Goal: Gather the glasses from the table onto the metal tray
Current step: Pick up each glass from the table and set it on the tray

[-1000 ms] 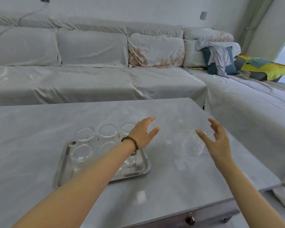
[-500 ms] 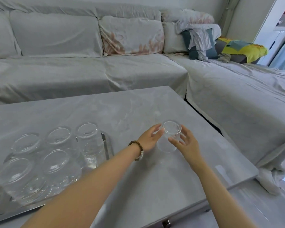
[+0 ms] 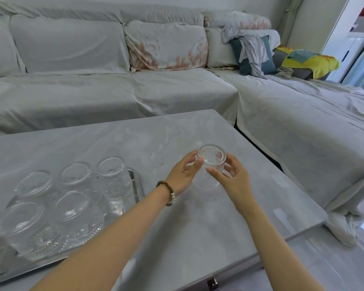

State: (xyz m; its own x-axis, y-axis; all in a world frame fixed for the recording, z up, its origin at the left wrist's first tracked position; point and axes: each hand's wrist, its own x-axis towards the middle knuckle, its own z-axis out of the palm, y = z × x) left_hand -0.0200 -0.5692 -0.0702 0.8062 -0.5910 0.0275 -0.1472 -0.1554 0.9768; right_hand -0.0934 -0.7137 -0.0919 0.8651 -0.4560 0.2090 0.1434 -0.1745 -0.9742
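Observation:
A clear ribbed glass [image 3: 209, 169] is held between both hands over the grey table, right of the tray. My left hand [image 3: 183, 175], with a bead bracelet on its wrist, grips the glass's left side. My right hand [image 3: 232, 179] wraps its right side and front. I cannot tell whether its base touches the table. The metal tray [image 3: 136, 183] lies at the lower left with several clear glasses [image 3: 114, 179] standing on it upside down.
The grey table [image 3: 135, 141] ends at a right edge close to the hands. A covered corner sofa [image 3: 114, 97] runs behind and to the right, with cushions and a yellow cloth [image 3: 311, 61]. A drawer knob [image 3: 212, 285] sits at the table's front.
Both hands moved in from open, spread positions and closed on the ribbed glass. The view has shifted, so the tray now lies further left.

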